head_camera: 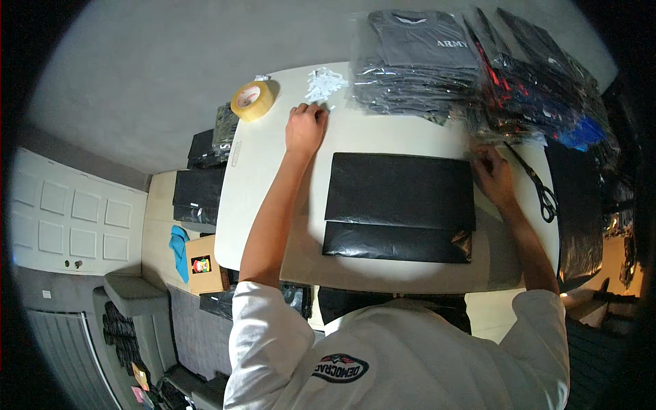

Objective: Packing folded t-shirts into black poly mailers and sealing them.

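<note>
A flat black plastic mailing bag [400, 189], its flap side toward me, lies on the white table [379, 133] in front of my body. My left hand [306, 128] rests beyond its upper left corner with the fingers curled. Just past those fingertips is a loose pile of small white slips [325, 83], and one slip [332, 108] lies apart, close to the thumb. My right hand [492, 171], slightly blurred, is at the bag's upper right corner, fingers bent. Black-handled scissors [547, 202] lie to its right. Whether either hand pinches something small is hidden.
Stacked grey shirts in clear plastic [420, 66] stand at the far side, beside more bagged garments [543, 92]. A roll of tape [252, 100] sits at the far left edge. Black packages [199, 192] and a cardboard box [205, 264] are left of the table.
</note>
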`<state>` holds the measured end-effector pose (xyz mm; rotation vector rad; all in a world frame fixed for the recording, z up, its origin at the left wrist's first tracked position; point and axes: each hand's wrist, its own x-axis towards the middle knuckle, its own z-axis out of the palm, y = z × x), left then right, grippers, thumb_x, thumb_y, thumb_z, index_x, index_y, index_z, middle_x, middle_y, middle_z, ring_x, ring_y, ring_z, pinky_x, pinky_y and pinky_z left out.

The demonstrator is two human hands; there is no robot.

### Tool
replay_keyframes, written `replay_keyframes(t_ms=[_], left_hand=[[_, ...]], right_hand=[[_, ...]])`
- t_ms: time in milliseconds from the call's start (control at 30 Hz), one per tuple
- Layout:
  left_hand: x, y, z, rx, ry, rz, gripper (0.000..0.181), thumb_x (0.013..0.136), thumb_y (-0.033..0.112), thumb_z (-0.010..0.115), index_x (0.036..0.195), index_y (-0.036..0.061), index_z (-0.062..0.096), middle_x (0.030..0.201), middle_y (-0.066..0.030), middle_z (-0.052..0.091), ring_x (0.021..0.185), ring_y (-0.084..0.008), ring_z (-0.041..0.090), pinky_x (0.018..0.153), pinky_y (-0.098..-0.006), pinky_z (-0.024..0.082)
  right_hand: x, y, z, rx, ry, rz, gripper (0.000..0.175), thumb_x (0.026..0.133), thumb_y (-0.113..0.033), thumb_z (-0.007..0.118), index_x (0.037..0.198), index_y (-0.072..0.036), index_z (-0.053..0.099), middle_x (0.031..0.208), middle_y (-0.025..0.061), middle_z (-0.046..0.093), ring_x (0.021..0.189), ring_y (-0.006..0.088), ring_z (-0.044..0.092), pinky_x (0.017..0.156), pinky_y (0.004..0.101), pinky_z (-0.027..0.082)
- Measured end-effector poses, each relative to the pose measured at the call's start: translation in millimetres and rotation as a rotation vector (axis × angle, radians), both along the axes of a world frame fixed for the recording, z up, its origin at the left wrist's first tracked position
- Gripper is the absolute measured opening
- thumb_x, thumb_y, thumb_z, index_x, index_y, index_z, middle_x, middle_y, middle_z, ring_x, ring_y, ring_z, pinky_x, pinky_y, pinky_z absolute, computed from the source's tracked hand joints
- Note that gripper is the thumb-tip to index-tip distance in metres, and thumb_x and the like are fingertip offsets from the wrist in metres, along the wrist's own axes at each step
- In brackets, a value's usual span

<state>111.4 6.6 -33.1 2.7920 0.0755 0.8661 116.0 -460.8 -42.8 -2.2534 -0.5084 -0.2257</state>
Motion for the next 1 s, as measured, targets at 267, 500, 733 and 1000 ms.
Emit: replay_keyframes(t_ms=[267, 500, 733, 1000], left_hand=[[-43.0, 92.0, 1.2, -0.176, 0.115, 0.26, 0.051, 0.068, 0.052, 0.088, 0.096, 0.0113, 0.075, 0.093, -0.0119, 0.07, 0.09, -0.0312, 0.065, 0.088, -0.0433, 0.046], [-119.9, 170.9, 33.9, -0.005, 0.29, 0.53, 0.063, 0.069, 0.063, 0.084, 0.101, 0.0097, 0.079, 0.091, -0.0162, 0.076, 0.086, -0.0347, 0.074, 0.077, -0.0451, 0.057], [-160.4, 209.7, 41.8, -0.116, 0.443, 0.458, 0.041, 0.08, 0.046, 0.081, 0.078, 0.0058, 0.079, 0.073, -0.0152, 0.073, 0.074, -0.0339, 0.073, 0.07, -0.0424, 0.057], [-195.4, 216.0, 40.8, -0.278, 0.488, 0.315, 0.031, 0.093, 0.031, 0.072, 0.086, 0.0013, 0.074, 0.071, -0.0121, 0.071, 0.067, -0.0262, 0.069, 0.066, -0.0388, 0.052]], right_hand=[[10.7, -4.7, -17.4, 0.033, -0.044, 0.065, 0.024, 0.093, -0.011, 0.064, 0.117, -0.006, 0.063, 0.095, 0.013, 0.073, 0.079, 0.0195, 0.069, 0.074, 0.035, 0.055], [7.6, -10.6, -8.6, -0.072, 0.009, 0.014, 0.027, 0.094, -0.013, 0.065, 0.12, -0.004, 0.062, 0.096, 0.013, 0.073, 0.087, 0.0226, 0.072, 0.079, 0.037, 0.055], [4.6, -1.4, -2.8, -0.032, -0.047, 0.052, 0.027, 0.097, -0.016, 0.062, 0.121, -0.003, 0.062, 0.1, 0.0142, 0.073, 0.095, 0.025, 0.071, 0.086, 0.0373, 0.053], [-2.3, -2.4, 1.8, -0.081, -0.004, 0.03, 0.028, 0.099, -0.017, 0.06, 0.121, 0.0, 0.061, 0.108, 0.0164, 0.072, 0.1, 0.0265, 0.07, 0.089, 0.038, 0.052]])
